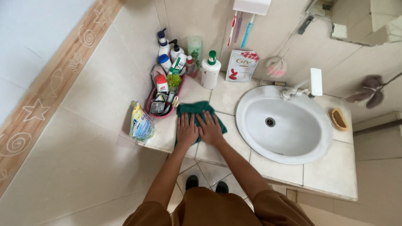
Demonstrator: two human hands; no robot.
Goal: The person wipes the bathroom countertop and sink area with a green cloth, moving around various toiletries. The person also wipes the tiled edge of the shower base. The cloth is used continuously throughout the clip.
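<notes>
We've got both palms flat on a dark green cloth rag (197,114) spread on the pale tiled counter (234,97), left hand (186,130) and right hand (210,129) side by side, fingers spread and pressing down, not pinching anything. The rag sits between the white oval sink basin (284,125) and a dark pink plastic caddy (151,98) stuffed with bottles and tubes, touching or nearly touching the caddy's corner. Our worry: a push away from us could bump that caddy and tip the bottles. The crinkly yellow and blue plastic pouch (141,122) stands right at the counter edge, so a sideways sweep left might knock it onto the floor
</notes>
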